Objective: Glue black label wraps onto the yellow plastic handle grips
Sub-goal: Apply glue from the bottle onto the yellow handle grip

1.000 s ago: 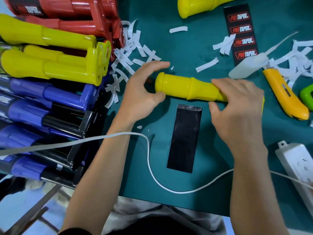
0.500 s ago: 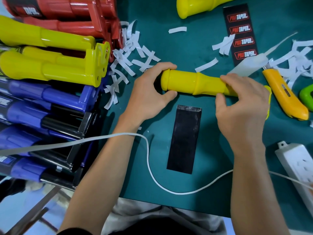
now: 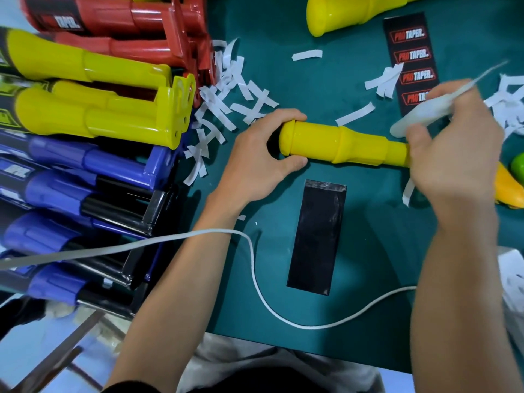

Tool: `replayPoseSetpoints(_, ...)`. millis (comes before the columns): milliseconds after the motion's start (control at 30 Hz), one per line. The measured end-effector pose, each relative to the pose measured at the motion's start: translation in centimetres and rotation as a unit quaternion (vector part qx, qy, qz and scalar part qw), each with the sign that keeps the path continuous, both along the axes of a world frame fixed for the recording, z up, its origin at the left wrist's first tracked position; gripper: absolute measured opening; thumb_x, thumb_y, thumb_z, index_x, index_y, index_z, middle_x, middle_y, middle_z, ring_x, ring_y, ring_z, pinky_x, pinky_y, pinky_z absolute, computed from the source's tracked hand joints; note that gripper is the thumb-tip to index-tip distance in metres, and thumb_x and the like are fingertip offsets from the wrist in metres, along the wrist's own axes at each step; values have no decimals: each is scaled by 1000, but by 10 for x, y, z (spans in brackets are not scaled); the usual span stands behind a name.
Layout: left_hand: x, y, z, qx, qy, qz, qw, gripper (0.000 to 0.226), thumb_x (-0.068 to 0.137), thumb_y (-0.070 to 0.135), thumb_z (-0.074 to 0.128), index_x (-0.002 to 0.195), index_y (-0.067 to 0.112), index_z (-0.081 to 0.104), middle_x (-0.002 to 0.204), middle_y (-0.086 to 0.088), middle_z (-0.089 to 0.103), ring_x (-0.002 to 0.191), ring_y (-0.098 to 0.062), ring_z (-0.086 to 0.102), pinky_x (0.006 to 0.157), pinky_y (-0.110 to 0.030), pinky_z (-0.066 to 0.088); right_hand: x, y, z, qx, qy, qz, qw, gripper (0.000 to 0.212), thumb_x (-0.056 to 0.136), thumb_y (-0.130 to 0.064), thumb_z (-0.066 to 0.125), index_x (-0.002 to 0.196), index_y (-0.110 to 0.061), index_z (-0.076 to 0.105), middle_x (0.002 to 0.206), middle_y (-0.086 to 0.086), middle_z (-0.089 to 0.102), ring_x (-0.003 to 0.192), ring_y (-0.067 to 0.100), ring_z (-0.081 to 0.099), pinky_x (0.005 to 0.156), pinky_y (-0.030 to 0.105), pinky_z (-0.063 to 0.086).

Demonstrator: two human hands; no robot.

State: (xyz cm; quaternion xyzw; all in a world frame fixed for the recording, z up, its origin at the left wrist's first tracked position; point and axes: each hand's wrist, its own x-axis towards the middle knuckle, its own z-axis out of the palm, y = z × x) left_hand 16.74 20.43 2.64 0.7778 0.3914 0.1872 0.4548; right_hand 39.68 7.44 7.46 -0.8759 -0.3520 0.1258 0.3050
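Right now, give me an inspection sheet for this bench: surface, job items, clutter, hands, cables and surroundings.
Surface: green mat, which carries all the work.
Job's things: yellow grip lies on its side. The black wrap lies flat on the near side of it, apart from it. The printed label strip lies at the far right.
Clutter: white paper strips are scattered about. An orange knife is partly hidden.
Hands: left hand grips the yellow grip's wide end. The right hand holds a blurred white tool.
Cables: white cable loops across the green mat.
Surroundings: stacked handles in red, yellow and blue on the left.
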Motion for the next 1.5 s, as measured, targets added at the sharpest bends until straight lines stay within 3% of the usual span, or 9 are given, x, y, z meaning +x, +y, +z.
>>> replayPoseSetpoints(100, 0, 1, 0, -3, -7, -3, 1000, 63, 75, 21, 90, 131, 33, 64, 127, 22, 60, 120, 0, 53, 100, -10, 37, -9, 13, 8, 9, -15, 11, 1000, 31, 93, -14, 61, 123, -17, 54, 122, 7, 56, 110, 20, 52, 93, 29, 40)
replayPoseSetpoints(233, 1, 1, 0, 4, -11, -7, 1000, 61, 77, 25, 88, 133, 30, 64, 129, 22, 60, 120, 7, 51, 100, -9, 36, -37, 24, 14, 113, -71, 18, 991, 31, 96, -12, 57, 125, -1, 53, 121, 22, 51, 95, 11, 42, 81, 12, 29)
replayPoseSetpoints(367, 1, -1, 0, -1, 0, -5, 1000, 62, 80, 32, 84, 137, 33, 60, 133, 18, 61, 122, -1, 53, 101, -13, 38, -52, 15, 5, 178, -57, 17, 982, 34, 101, -11, 60, 128, 9, 54, 121, 27, 54, 102, 25, 50, 81, 25, 38)
replayPoseSetpoints(667, 2, 1, -3, -13, -8, -1, 1000, 60, 82, 32, 85, 137, 34, 62, 134, 19, 59, 124, 3, 51, 105, -12, 36, -56, 1, -8, 207, -122, 52, 969, 18, 90, -13, 75, 107, -9, 68, 100, -1, 68, 92, 21, 61, 79, 42, 51)
replayPoseSetpoints(767, 2, 2, -3, -26, -24, 2, 999, 60, 82, 33, 85, 137, 36, 62, 134, 21, 59, 127, 6, 50, 106, -10, 34, -50, 2, -12, 254, -5, 44, 966, 25, 90, -11, 76, 113, -7, 68, 105, -2, 62, 94, 8, 57, 80, 21, 44)
replayPoseSetpoints(900, 3, 1, -2, -28, -25, -5, 999, 58, 86, 34, 82, 140, 35, 60, 139, 19, 58, 131, 3, 49, 108, -10, 34, -45, 4, -11, 351, 131, 58, 925, 28, 104, -11, 61, 130, -10, 52, 110, 2, 62, 86, 20, 66, 64, 26, 54)
replayPoseSetpoints(1067, 4, -1, -1, -13, -6, -10, 1000, 57, 91, 38, 77, 144, 31, 57, 142, 14, 57, 131, -6, 50, 109, -19, 36, -45, 6, -3, 374, 312, 7, 873, 27, 85, -5, 72, 105, -15, 58, 87, 13, 60, 68, 28, 55, 57, 30, 43)
replayPoseSetpoints(1300, 5, 0, 0, -22, 0, -9, 1000, 56, 90, 38, 77, 142, 32, 58, 136, 17, 58, 125, -5, 52, 104, -15, 38, -39, -1, 9, 428, 581, -113, 683, 33, 76, -12, 73, 104, -14, 55, 90, 4, 62, 66, 18, 47, 56, 25, 32)
replayPoseSetpoints(1500, 5, -1, 1, -20, -2, -8, 1000, 56, 89, 36, 79, 141, 30, 59, 138, 12, 60, 127, -11, 53, 107, -28, 41, -51, 5, 14, 415, 490, -98, 760, 11, 97, -14, 54, 104, -14, 63, 85, 2, 74, 57, 12, 59, 55, 20, 44)
